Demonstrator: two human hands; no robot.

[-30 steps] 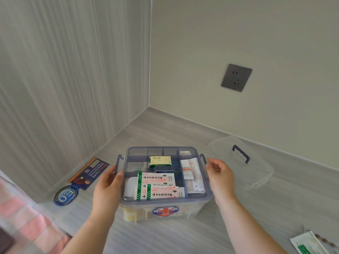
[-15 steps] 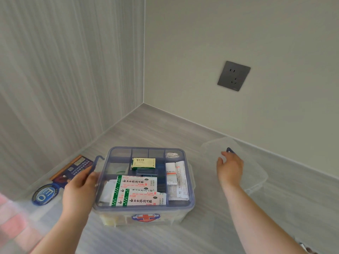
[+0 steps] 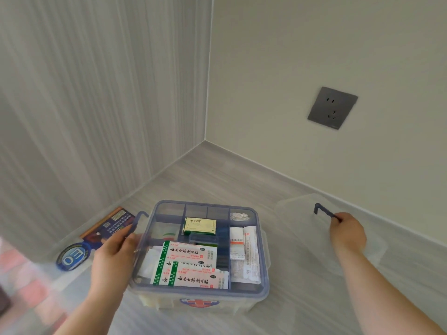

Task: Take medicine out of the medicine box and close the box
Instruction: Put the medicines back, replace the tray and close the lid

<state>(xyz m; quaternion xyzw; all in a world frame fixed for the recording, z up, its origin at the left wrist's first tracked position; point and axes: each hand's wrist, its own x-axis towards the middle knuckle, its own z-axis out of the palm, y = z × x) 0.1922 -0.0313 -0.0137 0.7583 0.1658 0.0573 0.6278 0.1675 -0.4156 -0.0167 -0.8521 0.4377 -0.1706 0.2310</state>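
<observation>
The clear medicine box [image 3: 264, 274] with a blue-rimmed tray stands open on the grey floor. White-and-green plaster packs [image 3: 191, 264], a small yellow-green carton [image 3: 199, 226] and paper sachets [image 3: 244, 252] lie in the tray. My left hand [image 3: 113, 259] grips the box's left side by the blue latch. The clear lid [image 3: 300, 213] lies flat on the floor to the right of the box. My right hand [image 3: 347, 234] is closed around the lid's dark blue handle [image 3: 323, 210].
The box sits in a room corner, walls close behind and to the left. A dark booklet [image 3: 108, 228] and a round blue sticker [image 3: 72, 258] lie on the floor at left. A grey wall socket [image 3: 332, 108] is on the back wall. Pink checked cloth shows at bottom left.
My right hand left the box's right side, reached right to the lid and closed on its handle. My left hand stays on the box's left side.
</observation>
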